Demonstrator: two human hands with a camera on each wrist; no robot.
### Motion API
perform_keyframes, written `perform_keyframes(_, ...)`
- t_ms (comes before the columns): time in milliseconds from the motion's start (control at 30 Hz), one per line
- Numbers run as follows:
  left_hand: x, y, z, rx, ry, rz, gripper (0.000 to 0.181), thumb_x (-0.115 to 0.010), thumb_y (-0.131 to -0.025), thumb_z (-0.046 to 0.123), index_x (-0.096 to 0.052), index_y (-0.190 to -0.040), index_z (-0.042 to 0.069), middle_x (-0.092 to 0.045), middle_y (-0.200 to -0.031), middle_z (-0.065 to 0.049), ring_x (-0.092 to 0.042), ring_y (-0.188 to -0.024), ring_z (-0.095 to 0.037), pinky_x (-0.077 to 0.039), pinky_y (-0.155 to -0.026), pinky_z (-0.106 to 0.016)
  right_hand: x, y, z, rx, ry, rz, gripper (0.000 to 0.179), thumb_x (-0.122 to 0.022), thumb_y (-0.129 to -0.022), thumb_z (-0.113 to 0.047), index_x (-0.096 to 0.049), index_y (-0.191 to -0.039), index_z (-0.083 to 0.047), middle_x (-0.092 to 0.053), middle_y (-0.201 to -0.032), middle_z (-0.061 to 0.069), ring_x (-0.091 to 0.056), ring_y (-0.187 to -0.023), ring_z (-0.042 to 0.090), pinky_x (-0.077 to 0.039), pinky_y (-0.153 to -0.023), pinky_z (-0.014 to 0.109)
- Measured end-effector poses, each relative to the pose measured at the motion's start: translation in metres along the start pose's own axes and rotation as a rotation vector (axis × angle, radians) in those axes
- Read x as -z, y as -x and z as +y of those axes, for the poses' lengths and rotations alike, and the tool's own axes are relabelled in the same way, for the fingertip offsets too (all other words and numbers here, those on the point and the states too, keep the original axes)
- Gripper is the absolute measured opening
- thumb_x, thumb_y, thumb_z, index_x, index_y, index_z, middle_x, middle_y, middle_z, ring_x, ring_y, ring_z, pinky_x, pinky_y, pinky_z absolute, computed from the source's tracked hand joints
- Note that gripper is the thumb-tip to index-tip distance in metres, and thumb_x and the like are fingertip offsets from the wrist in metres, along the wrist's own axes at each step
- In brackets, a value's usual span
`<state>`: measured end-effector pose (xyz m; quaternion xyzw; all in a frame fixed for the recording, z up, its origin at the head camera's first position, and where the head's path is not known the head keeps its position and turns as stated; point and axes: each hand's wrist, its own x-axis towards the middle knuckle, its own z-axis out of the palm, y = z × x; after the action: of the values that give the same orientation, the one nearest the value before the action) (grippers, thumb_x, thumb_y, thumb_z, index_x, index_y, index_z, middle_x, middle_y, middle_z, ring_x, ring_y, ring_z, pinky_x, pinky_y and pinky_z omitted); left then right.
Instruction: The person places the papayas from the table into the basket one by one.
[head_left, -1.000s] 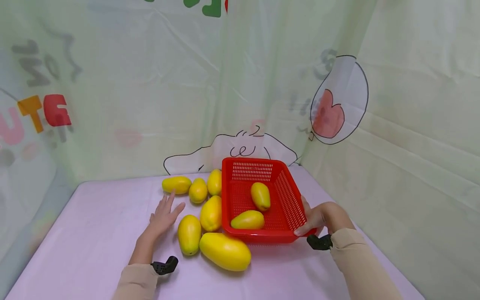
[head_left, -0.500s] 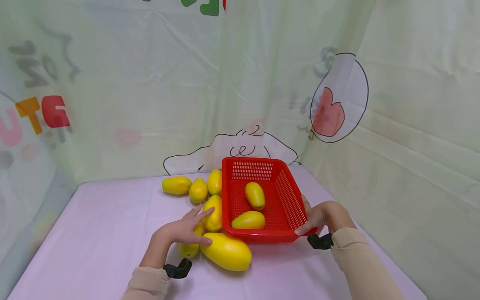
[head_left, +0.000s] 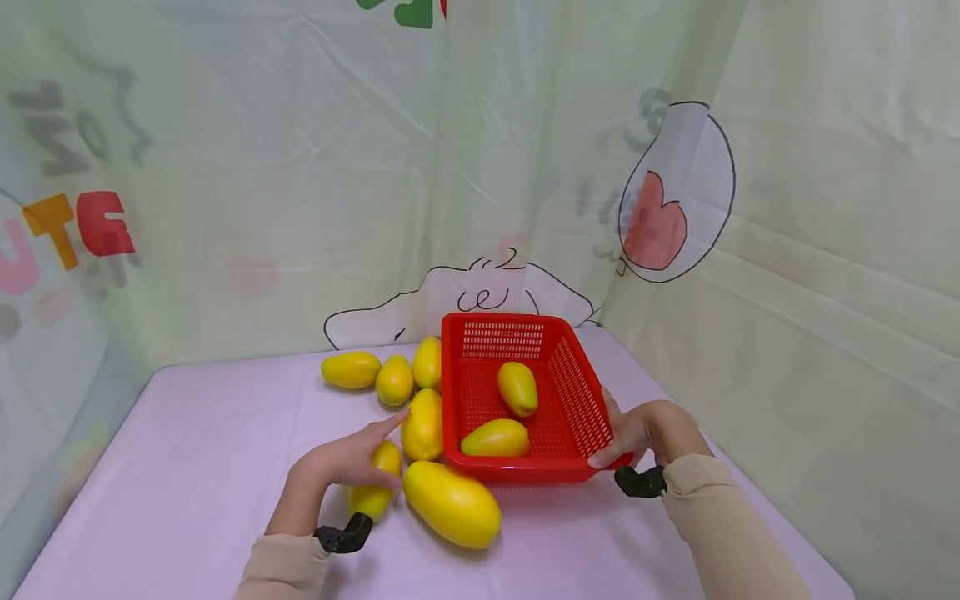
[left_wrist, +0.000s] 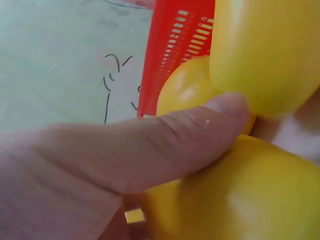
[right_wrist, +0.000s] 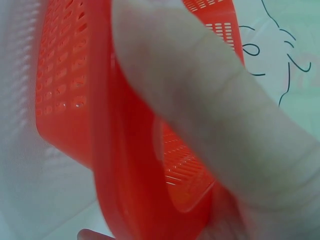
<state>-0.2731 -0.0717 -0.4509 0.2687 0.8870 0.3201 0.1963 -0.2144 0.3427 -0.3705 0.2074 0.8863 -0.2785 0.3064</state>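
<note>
My left hand [head_left: 347, 458] is curled round a yellow papaya [head_left: 369, 498] at the front left of the group. In the left wrist view the thumb lies across the top of this papaya [left_wrist: 235, 195], with fingers on its far side. My right hand [head_left: 637, 432] grips the near right corner of a red plastic basket [head_left: 517, 471], thumb over the rim [right_wrist: 107, 125]. Two papayas lie inside the basket, one greenish-yellow papaya [head_left: 495, 438] near the front and another papaya [head_left: 517, 388] behind it.
A large papaya [head_left: 452, 505] lies in front of the basket. Along its left side sit a ridged papaya [head_left: 422, 425] and, further back, several smaller papayas [head_left: 394, 380]. The pale tablecloth [head_left: 210, 467] reaches a printed curtain [head_left: 300, 208] behind.
My left hand has come right and down from the back-left papaya onto the front-left one, which has now shifted and tilted slightly. The rear papaya in the basket rocked a little. My right hand stays put.
</note>
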Motion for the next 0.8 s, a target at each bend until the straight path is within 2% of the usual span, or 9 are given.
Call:
perform_keyframes(133,0.004,0.006,0.0,0.077,-0.044,0.005,0.085,-0.077,-0.077,0.034,-0.033,-0.148,0.024,-0.044,-0.143,-0.011,-0.046,-0.122,-0.026,-0.033,-0.108,-0.055,-0.001,0.002,0.0,-0.012,-0.01,0.008,0.131,-0.085,-0.065,-0.039,0.011,-0.15,-0.01,-0.05,-0.112,0.022,-0.043,-0.109,0.042,-0.057,-0.075,0.046)
perform_keyframes(167,0.006,0.008,0.0,0.097,-0.053,-0.001,0.082,-0.077,-0.077,0.035,-0.036,-0.147,0.023,-0.047,-0.14,-0.011,-0.049,-0.116,-0.025,-0.038,-0.104,-0.053,-0.001,0.003,0.0,-0.015,-0.014,0.013,0.131,-0.085,-0.064,-0.039,0.01,-0.15,-0.011,-0.05,-0.112,0.022,-0.043,-0.11,0.043,-0.057,-0.074,0.047)
perform_keyframes(267,0.008,0.013,0.001,0.14,-0.063,-0.026,0.071,-0.075,-0.078,0.036,-0.045,-0.14,0.019,-0.055,-0.124,-0.007,-0.053,-0.096,-0.022,-0.05,-0.083,-0.045,-0.002,0.004,0.001,-0.035,-0.028,0.025,0.128,-0.086,-0.063,-0.038,0.005,-0.15,-0.01,-0.051,-0.111,0.022,-0.04,-0.113,0.045,-0.057,-0.074,0.047)
perform_keyframes(367,0.011,0.016,-0.001,0.179,-0.035,-0.052,0.061,-0.075,-0.079,0.035,-0.049,-0.132,0.02,-0.055,-0.108,-0.004,-0.051,-0.084,-0.02,-0.049,-0.064,-0.034,-0.002,0.005,0.0,-0.04,-0.037,0.034,0.125,-0.086,-0.063,-0.038,0.0,-0.149,-0.009,-0.052,-0.11,0.021,-0.039,-0.115,0.047,-0.057,-0.073,0.047)
perform_keyframes(433,0.014,0.018,-0.005,0.192,-0.02,-0.054,0.059,-0.075,-0.078,0.035,-0.049,-0.129,0.021,-0.053,-0.103,-0.004,-0.051,-0.082,-0.02,-0.048,-0.062,-0.031,-0.003,0.005,0.0,-0.043,-0.044,0.04,0.122,-0.086,-0.063,-0.038,-0.004,-0.148,-0.008,-0.052,-0.11,0.021,-0.039,-0.115,0.047,-0.057,-0.073,0.047)
perform_keyframes(567,0.02,0.024,-0.012,0.195,0.001,-0.032,0.06,-0.075,-0.077,0.041,-0.049,-0.128,0.024,-0.05,-0.104,-0.007,-0.052,-0.082,-0.02,-0.05,-0.063,-0.031,-0.004,0.006,-0.001,-0.029,-0.041,0.041,0.125,-0.086,-0.063,-0.038,-0.001,-0.149,-0.009,-0.051,-0.111,0.021,-0.041,-0.113,0.045,-0.057,-0.074,0.048)
perform_keyframes(667,0.026,0.029,-0.015,0.169,0.046,-0.008,0.059,-0.074,-0.078,0.042,-0.049,-0.128,0.023,-0.049,-0.106,-0.009,-0.053,-0.082,-0.02,-0.051,-0.063,-0.031,-0.004,0.007,-0.001,-0.018,-0.02,0.034,0.128,-0.085,-0.064,-0.038,0.005,-0.15,-0.01,-0.051,-0.111,0.021,-0.042,-0.111,0.044,-0.056,-0.076,0.049)
perform_keyframes(800,0.036,0.038,-0.015,0.12,0.131,0.034,0.06,-0.07,-0.082,0.04,-0.042,-0.128,0.016,-0.052,-0.105,-0.01,-0.054,-0.086,-0.021,-0.051,-0.065,-0.033,-0.004,0.011,0.0,-0.043,-0.034,0.052,0.123,-0.085,-0.063,-0.039,-0.004,-0.149,-0.008,-0.052,-0.11,0.022,-0.041,-0.113,0.046,-0.056,-0.075,0.047)
